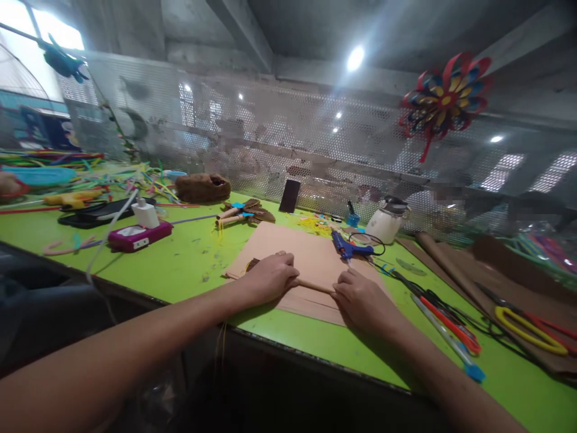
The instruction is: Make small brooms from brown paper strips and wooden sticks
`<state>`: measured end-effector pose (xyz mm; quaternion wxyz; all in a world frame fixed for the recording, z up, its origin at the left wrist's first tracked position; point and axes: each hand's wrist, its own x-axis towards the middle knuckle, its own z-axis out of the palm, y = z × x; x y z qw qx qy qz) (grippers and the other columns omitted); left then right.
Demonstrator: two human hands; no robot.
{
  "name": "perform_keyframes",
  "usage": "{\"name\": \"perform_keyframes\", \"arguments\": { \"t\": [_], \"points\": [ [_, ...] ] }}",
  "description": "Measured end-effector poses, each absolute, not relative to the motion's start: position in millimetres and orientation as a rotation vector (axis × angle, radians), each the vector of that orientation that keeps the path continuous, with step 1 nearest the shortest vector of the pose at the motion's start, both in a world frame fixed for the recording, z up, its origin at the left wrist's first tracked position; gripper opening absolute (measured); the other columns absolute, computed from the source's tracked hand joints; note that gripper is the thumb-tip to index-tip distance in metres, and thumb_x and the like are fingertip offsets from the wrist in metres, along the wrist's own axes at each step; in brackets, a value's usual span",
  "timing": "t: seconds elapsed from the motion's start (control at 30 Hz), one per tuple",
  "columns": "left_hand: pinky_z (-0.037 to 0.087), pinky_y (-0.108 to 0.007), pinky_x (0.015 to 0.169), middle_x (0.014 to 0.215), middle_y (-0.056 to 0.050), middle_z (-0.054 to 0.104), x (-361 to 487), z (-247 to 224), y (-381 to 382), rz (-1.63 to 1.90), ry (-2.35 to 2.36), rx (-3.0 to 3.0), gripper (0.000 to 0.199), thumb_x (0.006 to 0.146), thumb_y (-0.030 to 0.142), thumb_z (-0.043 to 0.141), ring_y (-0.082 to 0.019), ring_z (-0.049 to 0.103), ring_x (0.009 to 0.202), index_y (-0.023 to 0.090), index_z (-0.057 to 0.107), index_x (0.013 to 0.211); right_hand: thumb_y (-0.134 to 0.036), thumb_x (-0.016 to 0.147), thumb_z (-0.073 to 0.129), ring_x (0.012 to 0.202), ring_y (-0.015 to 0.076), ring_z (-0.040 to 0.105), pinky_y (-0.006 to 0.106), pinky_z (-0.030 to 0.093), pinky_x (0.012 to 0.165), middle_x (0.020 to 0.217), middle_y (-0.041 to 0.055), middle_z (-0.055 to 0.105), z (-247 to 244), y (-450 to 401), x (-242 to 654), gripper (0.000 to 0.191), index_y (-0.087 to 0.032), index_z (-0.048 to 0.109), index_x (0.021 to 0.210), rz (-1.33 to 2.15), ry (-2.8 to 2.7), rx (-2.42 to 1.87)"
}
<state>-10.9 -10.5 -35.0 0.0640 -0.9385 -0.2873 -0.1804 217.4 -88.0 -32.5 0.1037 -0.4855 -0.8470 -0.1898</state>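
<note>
The slim brown stick (315, 285) lies low over the tan paper sheets (311, 249), near the front edge of the green counter (180, 273). The left hand (270, 279) is closed around it, a dark, yellow-threaded piece (253, 263) showing past the knuckles; the right hand (363, 300) pinches its other end between thumb and fingertips. Only the middle stretch is bare, so how tightly either palm grips cannot be told.

To handle it well, both hands would do best to press evenly and turn together — uneven force could skew or kink so thin a piece. Keeping the wrists low and the stick against the paper should steady it, and a light pinch at the right end seems enough.

Just beyond the right hand, the blue glue gun (349, 246) points its nozzle towards the fingers — if hot, it is worth a wider berth. Farther right lie a red-handled tool (453, 328) and yellow-handled scissors (532, 331); a pale kettle (383, 224) stands behind.
</note>
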Motion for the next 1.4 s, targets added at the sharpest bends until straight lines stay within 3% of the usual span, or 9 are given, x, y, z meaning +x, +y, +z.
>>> {"name": "perform_keyframes", "arguments": {
  "t": [0.27,0.4,0.53,0.63,1.07,1.17,1.4],
  "points": [
    [0.036,-0.030,0.071,0.081,-0.007,0.052,-8,-34,-9,-0.559,-0.862,-2.817,0.042,0.093,0.040,0.036,-0.018,0.047,0.078,0.016,0.065,0.074,-0.026,0.093,0.041,0.073,0.0174,0.051,0.029,0.038,0.065,0.075,0.0071,0.057,-33,-82,224,0.033,-0.017,0.064,0.071,-0.321,-2.425,-1.427],
    [0.036,-0.031,0.070,0.081,-0.007,0.052,-8,-34,-10,-0.518,-0.859,-2.801,0.041,0.094,0.038,0.035,-0.019,0.046,0.077,0.016,0.065,0.076,-0.031,0.087,0.052,0.068,0.0166,0.054,0.028,0.040,0.062,0.075,0.0052,0.061,-38,-72,234,0.021,-0.017,0.066,0.084,-0.011,-2.220,-1.449],
    [0.036,-0.029,0.066,0.081,-0.007,0.053,-10,-37,-12,-0.591,-0.896,-2.761,0.032,0.093,0.033,0.036,-0.018,0.048,0.077,0.017,0.063,0.087,-0.032,0.082,0.059,0.066,0.0162,0.055,0.028,0.042,0.063,0.069,0.0035,0.064,-38,-66,239,0.021,-0.017,0.065,0.069,0.196,-2.103,-1.450],
    [0.036,-0.029,0.064,0.079,-0.007,0.055,-10,-38,-15,-0.563,-0.906,-2.726,0.030,0.092,0.030,0.038,-0.018,0.048,0.074,0.017,0.062,0.081,-0.033,0.080,0.059,0.066,0.0163,0.056,0.028,0.042,0.064,0.068,0.0034,0.064,-36,-64,239,0.023,-0.017,0.066,0.066,0.233,-2.087,-1.407],
    [0.041,-0.037,0.069,0.081,-0.013,0.056,-5,-28,-19,-0.393,-0.922,-2.710,0.029,0.089,0.022,0.040,-0.024,0.049,0.080,0.011,0.065,0.078,-0.031,0.082,0.054,0.067,0.0181,0.055,0.030,0.042,0.063,0.070,0.0050,0.062,-48,-49,238,0.021,-0.017,0.065,0.071,0.019,-2.030,-1.464],
    [0.040,-0.036,0.070,0.081,-0.013,0.055,-6,-29,-15,-0.410,-0.919,-2.712,0.031,0.090,0.023,0.039,-0.023,0.049,0.080,0.012,0.065,0.078,-0.030,0.086,0.049,0.070,0.0179,0.054,0.031,0.042,0.067,0.074,0.0066,0.060,-46,-53,237,0.028,-0.017,0.064,0.066,-0.023,-2.099,-1.442],
    [0.038,-0.034,0.071,0.085,-0.010,0.053,-8,-37,-2,-0.469,-0.910,-2.733,0.033,0.091,0.029,0.039,-0.021,0.046,0.081,0.014,0.064,0.076,-0.026,0.092,0.041,0.083,0.0216,0.050,0.034,0.040,0.075,0.083,0.0089,0.057,-42,-66,230,0.029,-0.018,0.064,0.076,-0.278,-2.346,-1.435]
  ]
}}
